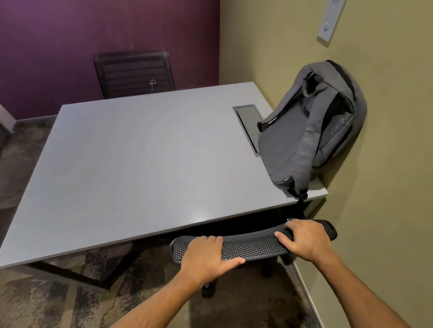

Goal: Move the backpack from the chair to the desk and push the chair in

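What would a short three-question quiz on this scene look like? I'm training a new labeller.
1. True or false: the backpack lies on the desk.
2. The backpack leans against: A) the purple wall B) the green wall C) the far chair.
3. What do the left hand and right hand grip?

Key: 1 true; 2 B; 3 the top of the near chair's backrest.

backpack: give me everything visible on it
The backpack is grey fabric with darker trim, soft and slumped. It sits on the desk at the right edge, leaning against the olive wall, shoulder straps facing the camera. It partly covers the desk's cable hatch. A strap buckle hangs over the near edge. Neither hand touches it.
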